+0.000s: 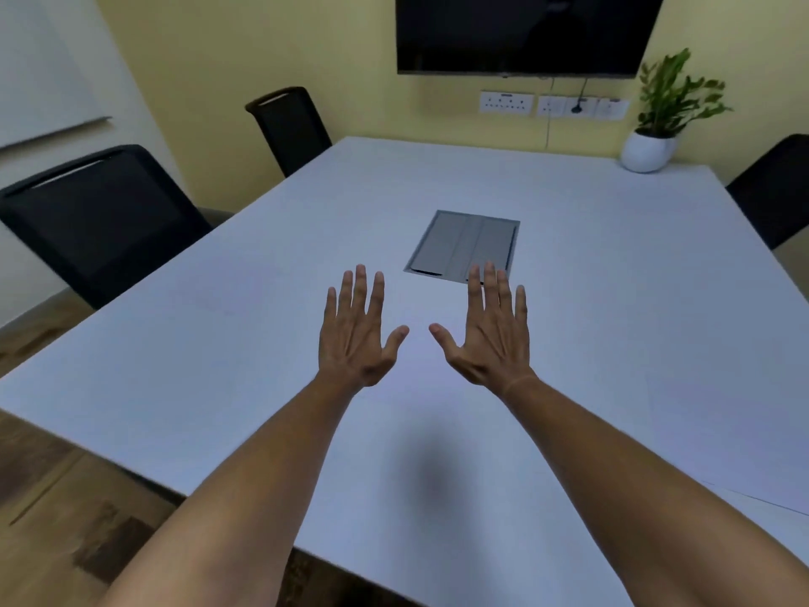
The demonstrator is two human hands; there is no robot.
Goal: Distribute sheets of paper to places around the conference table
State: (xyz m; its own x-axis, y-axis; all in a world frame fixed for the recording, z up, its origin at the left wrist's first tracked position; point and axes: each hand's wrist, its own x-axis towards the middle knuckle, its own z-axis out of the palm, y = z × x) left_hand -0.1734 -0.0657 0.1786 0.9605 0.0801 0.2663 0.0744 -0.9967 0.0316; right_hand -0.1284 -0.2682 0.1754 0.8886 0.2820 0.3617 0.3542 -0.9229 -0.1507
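Note:
Both of my arms stretch out over the white conference table (219,365). My left hand (357,330) is held flat, palm down, fingers spread, holding nothing. My right hand (490,330) mirrors it, also flat and spread with nothing in it; its fingertips overlap the near edge of the grey cable hatch (459,243). White sheets of paper (753,453) lie at the table's near right, their edge faintly visible against the white top.
Two black chairs (100,221) (289,124) stand along the left side and one black chair (775,190) at the right. A potted plant (656,120) sits on the far right corner. A dark wall screen (525,32) and sockets are behind. Wooden floor lies at the lower left.

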